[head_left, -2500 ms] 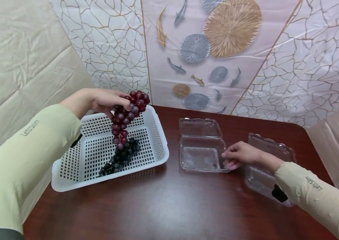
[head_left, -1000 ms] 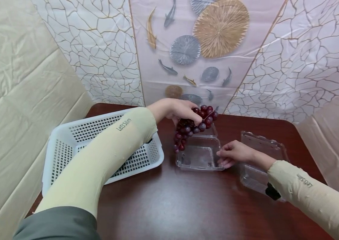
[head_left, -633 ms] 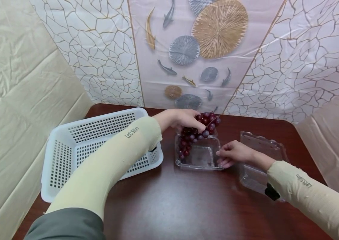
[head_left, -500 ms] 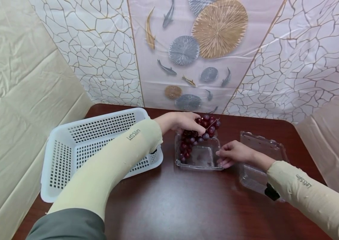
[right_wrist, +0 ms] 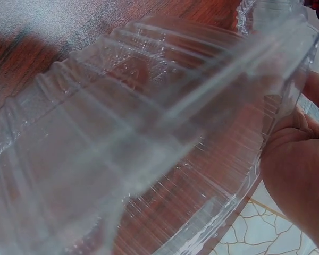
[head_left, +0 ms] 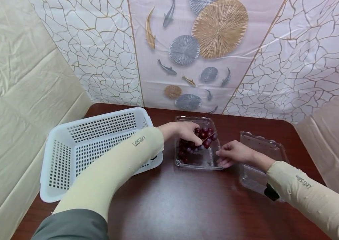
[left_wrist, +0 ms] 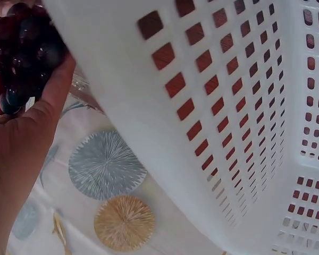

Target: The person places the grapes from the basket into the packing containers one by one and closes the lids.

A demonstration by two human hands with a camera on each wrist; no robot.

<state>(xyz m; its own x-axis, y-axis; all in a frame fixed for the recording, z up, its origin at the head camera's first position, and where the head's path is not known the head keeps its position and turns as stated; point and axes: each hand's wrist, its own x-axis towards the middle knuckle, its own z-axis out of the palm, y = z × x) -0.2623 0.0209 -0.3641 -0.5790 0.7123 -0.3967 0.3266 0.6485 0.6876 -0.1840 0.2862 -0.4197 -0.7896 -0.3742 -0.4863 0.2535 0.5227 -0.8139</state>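
Observation:
A bunch of red grapes (head_left: 207, 137) is gripped from above by my left hand (head_left: 186, 131), low over an opened clear box (head_left: 199, 165); its lower end lies inside the box. The left wrist view has the grapes (left_wrist: 24, 53) against the thumb of the left hand (left_wrist: 24, 149). My right hand (head_left: 235, 154) pinches the right wall of that box between thumb and fingers. In the right wrist view the right hand (right_wrist: 303, 159) is partly hidden behind clear plastic.
A white perforated basket (head_left: 62, 160) stands at the left, partly covered by the left sleeve. Another opened clear box (head_left: 265, 143) stands at the right, under the right forearm. A patterned cloth (head_left: 103, 50) hangs behind the dark red table (head_left: 169, 206).
My left hand has carried the red grapes from over the basket rightward to the clear box and lowered them. The right hand keeps its hold on the box wall.

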